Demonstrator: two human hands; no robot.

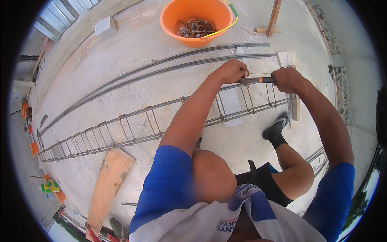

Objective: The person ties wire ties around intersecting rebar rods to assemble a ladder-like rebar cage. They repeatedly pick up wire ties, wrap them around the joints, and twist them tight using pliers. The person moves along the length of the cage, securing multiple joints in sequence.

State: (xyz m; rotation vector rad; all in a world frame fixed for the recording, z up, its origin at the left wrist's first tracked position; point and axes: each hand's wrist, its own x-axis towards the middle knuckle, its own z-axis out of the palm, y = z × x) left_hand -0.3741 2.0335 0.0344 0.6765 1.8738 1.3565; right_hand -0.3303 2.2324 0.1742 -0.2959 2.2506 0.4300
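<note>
Our right hand (288,79) is wrapped around pincers (254,80) pointing left, near the right end of the rebar cage (148,108), whose long axis slants down leftward. What our curled left hand (232,71) pinches, we cannot tell.

Construction site: rebar cage (159,135) over bare concrete floor (133,56).

A long steel rebar cage (159,134), ladder-like with its stirrups, stretches across the concrete floor (137,52); orange-banded, dark-handled pincers (252,80) lie sideways at its right end, beside thin tie wire (261,74).
</note>
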